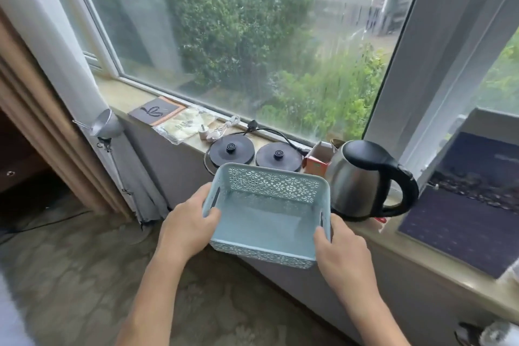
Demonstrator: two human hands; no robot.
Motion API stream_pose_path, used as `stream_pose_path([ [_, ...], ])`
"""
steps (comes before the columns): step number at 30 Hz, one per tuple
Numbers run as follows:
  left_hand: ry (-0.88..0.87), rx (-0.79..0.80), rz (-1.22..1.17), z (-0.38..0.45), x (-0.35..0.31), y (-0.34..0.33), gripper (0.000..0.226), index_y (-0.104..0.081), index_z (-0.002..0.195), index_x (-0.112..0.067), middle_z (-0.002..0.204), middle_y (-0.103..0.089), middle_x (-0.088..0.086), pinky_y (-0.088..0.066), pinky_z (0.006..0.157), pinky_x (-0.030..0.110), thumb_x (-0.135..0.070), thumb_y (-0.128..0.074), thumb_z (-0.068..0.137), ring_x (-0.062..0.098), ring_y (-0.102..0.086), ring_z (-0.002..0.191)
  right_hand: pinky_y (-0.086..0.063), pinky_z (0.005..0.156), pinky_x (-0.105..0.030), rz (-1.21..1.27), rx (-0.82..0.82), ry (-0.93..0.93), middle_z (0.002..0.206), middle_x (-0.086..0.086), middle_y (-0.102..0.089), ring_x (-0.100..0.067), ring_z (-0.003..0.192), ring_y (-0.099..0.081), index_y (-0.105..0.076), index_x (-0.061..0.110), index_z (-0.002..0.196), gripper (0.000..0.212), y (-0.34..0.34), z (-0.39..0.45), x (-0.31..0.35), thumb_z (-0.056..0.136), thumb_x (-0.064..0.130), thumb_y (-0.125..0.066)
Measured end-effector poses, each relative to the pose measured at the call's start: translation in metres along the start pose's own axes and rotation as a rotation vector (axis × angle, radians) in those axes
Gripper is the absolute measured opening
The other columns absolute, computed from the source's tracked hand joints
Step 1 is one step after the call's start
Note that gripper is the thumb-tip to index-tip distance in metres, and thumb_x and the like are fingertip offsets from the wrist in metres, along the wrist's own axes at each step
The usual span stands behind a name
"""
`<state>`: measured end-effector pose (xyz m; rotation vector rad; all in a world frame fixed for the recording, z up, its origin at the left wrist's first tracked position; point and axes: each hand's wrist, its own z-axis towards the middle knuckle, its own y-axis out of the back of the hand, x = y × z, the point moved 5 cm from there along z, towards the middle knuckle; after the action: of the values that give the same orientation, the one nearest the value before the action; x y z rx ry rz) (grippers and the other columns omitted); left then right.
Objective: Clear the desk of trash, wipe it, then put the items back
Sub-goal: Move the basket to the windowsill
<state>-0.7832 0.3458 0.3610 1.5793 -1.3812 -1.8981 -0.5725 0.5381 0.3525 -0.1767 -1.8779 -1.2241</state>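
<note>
While both hands hold it up by its short ends, the blue basket (266, 216) hangs empty in front of the window sill (421, 244). The left hand (186, 226) and right hand (341, 251) each curl over a rim. It looks like moving things off to clean. Next, set it down gently beside the shiny steel kettle (362, 180). Its plastic walls have lacy holes.

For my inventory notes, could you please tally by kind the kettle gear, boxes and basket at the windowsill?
Steel kettle: 1
Black kettle bases: 2
Orange box: 1
Blue basket, gripped by left hand and right hand: 1
Total: 5
</note>
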Motion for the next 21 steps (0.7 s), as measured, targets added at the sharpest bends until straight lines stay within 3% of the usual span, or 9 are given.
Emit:
stream_pose_path([
  [6,0.071,-0.042,-0.122,0.031,0.011,0.023,0.050,-0.048,0.128,-0.062,0.101,-0.071,-0.016,-0.057,0.084,0.045,-0.031,-0.049,0.089,0.015,-0.067,0.091,-0.049,0.077,-0.047,0.002,0.085,0.059,0.078,-0.011,-0.062,-0.037,0.081,-0.057,-0.050,0.016,0.083,0.024,-0.021,0.046,0.032,0.100,0.033,-0.044],
  [10,0.056,-0.060,-0.162,0.071,0.023,0.043,0.056,-0.050,0.129,-0.060,0.103,-0.071,-0.018,-0.057,0.085,0.045,-0.037,-0.045,0.078,0.015,-0.067,0.092,-0.043,0.069,-0.044,0.023,0.093,0.106,0.073,-0.006,-0.064,-0.027,0.074,-0.057,-0.052,0.017,0.084,0.024,-0.036,0.073,0.066,0.101,0.031,-0.046],
  [14,0.032,-0.077,-0.186,0.135,0.050,0.071,0.054,-0.052,0.130,-0.057,0.103,-0.071,-0.017,-0.058,0.081,0.045,-0.030,-0.051,0.084,0.014,-0.068,0.088,-0.037,0.067,-0.042,0.018,0.080,0.137,0.075,-0.004,-0.065,-0.031,0.078,-0.055,-0.058,0.016,0.095,0.019,-0.070,0.111,0.115,0.101,0.031,-0.049],
  [18,-0.012,-0.127,-0.161,0.216,0.092,0.110,0.045,-0.057,0.129,-0.048,0.091,-0.071,-0.010,-0.058,0.075,0.047,-0.027,-0.052,0.090,0.019,-0.067,0.079,-0.035,0.068,-0.040,0.039,0.067,0.137,0.070,0.009,-0.061,-0.014,0.069,-0.053,-0.059,0.016,0.093,0.019,-0.123,0.153,0.178,0.101,0.032,-0.052],
  [21,-0.014,-0.152,-0.212,0.278,0.127,0.147,0.032,-0.062,0.120,-0.041,0.094,-0.072,-0.013,-0.058,0.080,0.045,-0.030,-0.054,0.091,0.016,-0.068,0.084,-0.049,0.073,-0.040,0.073,0.020,0.123,0.072,0.008,-0.069,-0.022,0.072,-0.065,-0.061,0.024,0.099,0.018,-0.166,0.185,0.232,0.096,0.039,-0.052],
])
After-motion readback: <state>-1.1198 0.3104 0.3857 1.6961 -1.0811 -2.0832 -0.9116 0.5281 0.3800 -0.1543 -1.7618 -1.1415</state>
